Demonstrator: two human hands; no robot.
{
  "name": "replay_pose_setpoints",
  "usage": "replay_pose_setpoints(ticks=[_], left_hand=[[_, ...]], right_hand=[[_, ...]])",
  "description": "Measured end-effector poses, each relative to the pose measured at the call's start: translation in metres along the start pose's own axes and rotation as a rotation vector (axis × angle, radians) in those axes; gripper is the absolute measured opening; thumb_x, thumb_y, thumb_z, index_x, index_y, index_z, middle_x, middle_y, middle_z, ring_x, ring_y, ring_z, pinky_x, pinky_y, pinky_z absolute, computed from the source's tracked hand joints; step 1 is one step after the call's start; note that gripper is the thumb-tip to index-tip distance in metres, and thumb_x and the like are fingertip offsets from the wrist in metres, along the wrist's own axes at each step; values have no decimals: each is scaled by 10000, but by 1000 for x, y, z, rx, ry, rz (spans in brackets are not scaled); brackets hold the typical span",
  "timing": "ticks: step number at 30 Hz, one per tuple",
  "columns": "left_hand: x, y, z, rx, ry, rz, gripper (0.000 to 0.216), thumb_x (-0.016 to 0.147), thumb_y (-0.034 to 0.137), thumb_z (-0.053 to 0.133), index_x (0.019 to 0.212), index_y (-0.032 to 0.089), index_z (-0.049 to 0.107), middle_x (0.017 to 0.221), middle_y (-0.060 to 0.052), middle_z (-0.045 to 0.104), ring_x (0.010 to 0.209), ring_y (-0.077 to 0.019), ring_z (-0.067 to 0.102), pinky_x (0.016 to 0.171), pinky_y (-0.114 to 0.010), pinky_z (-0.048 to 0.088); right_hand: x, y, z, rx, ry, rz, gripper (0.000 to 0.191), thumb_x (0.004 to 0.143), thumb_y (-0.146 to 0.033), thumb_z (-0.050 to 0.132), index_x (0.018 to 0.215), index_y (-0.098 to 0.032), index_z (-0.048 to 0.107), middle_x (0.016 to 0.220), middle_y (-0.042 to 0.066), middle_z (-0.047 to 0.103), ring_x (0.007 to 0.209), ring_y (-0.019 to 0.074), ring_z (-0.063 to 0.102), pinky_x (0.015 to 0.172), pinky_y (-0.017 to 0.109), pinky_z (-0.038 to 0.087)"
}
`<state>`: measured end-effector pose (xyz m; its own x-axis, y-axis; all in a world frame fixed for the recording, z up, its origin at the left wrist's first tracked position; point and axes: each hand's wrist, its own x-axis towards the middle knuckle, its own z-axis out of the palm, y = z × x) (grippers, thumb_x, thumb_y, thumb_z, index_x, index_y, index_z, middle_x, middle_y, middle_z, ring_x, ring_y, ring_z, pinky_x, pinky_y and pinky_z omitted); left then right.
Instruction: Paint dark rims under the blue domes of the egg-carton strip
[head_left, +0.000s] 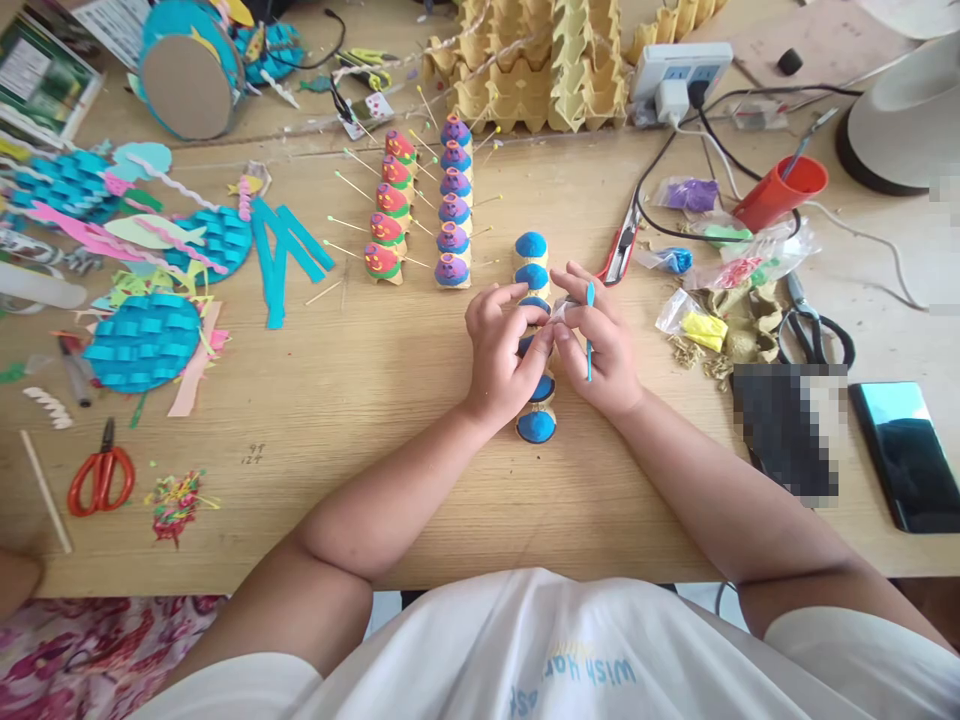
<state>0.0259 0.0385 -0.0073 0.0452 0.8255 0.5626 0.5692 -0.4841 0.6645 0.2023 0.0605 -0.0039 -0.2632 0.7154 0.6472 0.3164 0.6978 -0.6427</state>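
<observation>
My left hand (501, 350) and my right hand (600, 340) meet at the middle of the wooden table (360, 400), over a row of blue-topped egg-carton cups (531, 248). Both pinch a small white piece (564, 310) between their fingertips. My right hand also grips a thin blue tool (589, 330), held upright. One blue cup (535, 426) shows just below my hands; others in the row are hidden under them. To the left stand a row of purple cups (454, 212) and a row of red-and-green cups (390, 205), with toothpicks sticking out.
Blue paper fish and scraps (142, 340) cover the left side, with red scissors (101, 478) near the front edge. Egg cartons (540, 60) and a power strip (679, 70) lie at the back. At the right are a red cup (780, 190), clay bags, black scissors (814, 335) and a phone (904, 455).
</observation>
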Motion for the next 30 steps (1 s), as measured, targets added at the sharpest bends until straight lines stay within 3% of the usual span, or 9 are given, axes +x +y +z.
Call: replay_pose_setpoints(ticks=[6, 12, 19, 23, 30], left_hand=[[1, -1, -2, -32, -49, -59, 273, 1126, 507, 521, 1034, 319, 697, 1417, -95, 652, 1477, -310, 546, 1348, -658, 392], [0, 1, -1, -7, 46, 19, 280, 1134, 453, 525, 992, 283, 696, 1359, -90, 673, 1393, -281, 573, 1282, -553, 447], [-1, 4, -4, 25, 19, 12, 174, 1084, 366, 580, 955, 269, 645, 1398, -100, 673, 1422, -291, 556, 1323, -565, 389], [-2, 5, -5, 46, 18, 41, 174, 1080, 356, 568, 936, 267, 605, 1401, -96, 688, 1407, -283, 572, 1331, -572, 383], [-3, 8, -5, 9, 46, 37, 229, 1124, 390, 518, 930, 285, 579, 1389, -74, 683, 1391, -269, 591, 1322, -594, 407]], right_hand=[[-1, 1, 4, -16, 0, -53, 114, 1083, -352, 588, 1072, -302, 690, 1577, 63, 710, 1578, 301, 594, 1317, 655, 499], [1, -4, 4, -46, -3, -93, 94, 1081, -307, 578, 1064, -304, 670, 1509, 55, 754, 1543, 268, 626, 1303, 605, 525], [3, -8, 2, -144, -20, -54, 191, 1075, -399, 580, 938, -303, 672, 1381, 60, 809, 1400, 317, 714, 1247, 660, 526], [2, -9, 1, -171, -16, -25, 243, 1063, -462, 596, 907, -298, 682, 1334, 59, 822, 1365, 328, 721, 1286, 677, 466], [-1, -10, 3, -179, 6, -24, 250, 1021, -478, 671, 855, -292, 662, 1284, 67, 833, 1322, 346, 731, 1236, 684, 486]])
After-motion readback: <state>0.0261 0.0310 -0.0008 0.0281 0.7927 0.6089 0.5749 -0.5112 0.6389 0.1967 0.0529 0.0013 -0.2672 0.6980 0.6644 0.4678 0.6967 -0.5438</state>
